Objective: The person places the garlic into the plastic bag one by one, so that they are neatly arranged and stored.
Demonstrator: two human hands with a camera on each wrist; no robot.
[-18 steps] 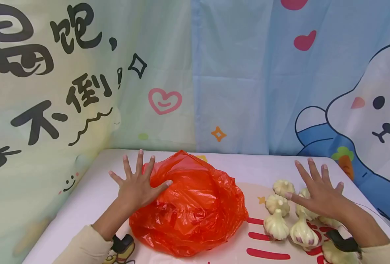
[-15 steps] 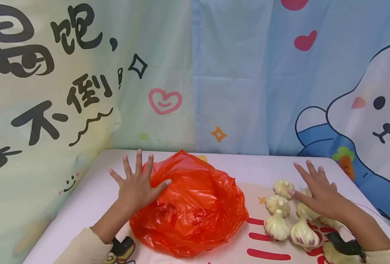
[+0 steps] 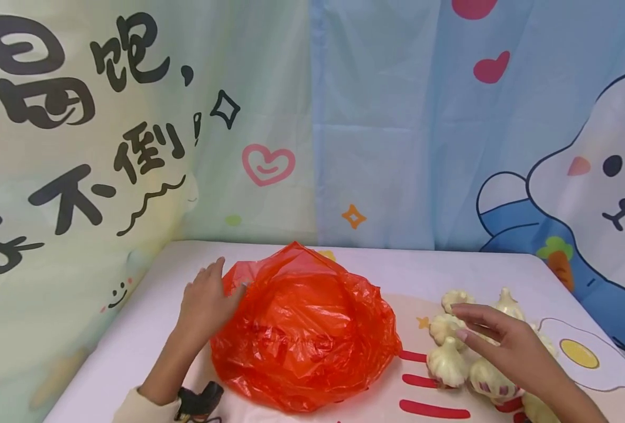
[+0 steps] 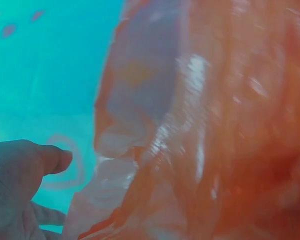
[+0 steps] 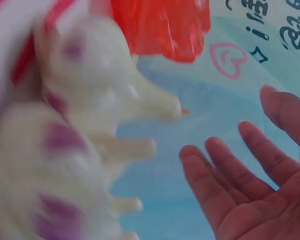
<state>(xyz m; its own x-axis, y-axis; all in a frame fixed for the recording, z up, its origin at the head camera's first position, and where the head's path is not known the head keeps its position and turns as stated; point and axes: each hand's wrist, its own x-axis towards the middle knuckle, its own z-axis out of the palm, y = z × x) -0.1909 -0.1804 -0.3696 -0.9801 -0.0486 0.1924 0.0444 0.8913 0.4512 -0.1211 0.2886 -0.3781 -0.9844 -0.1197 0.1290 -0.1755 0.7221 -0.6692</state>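
A crumpled red plastic bag [image 3: 307, 329] lies mid-table, its thin rim raised at the back. My left hand [image 3: 202, 304] is at the bag's left edge, thumb toward the film; the left wrist view has the hand [image 4: 20, 185] beside the bag wall [image 4: 230, 125], its fingers partly hidden. Several garlic bulbs sit in a cluster on the right, among them a front-left bulb [image 3: 447, 363] and a purple-marked one [image 3: 489, 379]. Over them hovers my right hand [image 3: 518, 346], fingers extended and holding nothing. In the right wrist view its palm [image 5: 270, 200] faces the blurred bulbs [image 5: 50, 170].
The white table [image 3: 138, 329] carries printed red stripes and a fried-egg drawing [image 3: 582, 355] at the right. A printed curtain [image 3: 370, 147] hangs behind its back edge. A black strap [image 3: 201, 400] is near the left wrist.
Both hands were spread wide. The left hand has drawn its fingers together and turned beside the bag's rim; the right hand has lowered toward the garlic with its fingers closer together.
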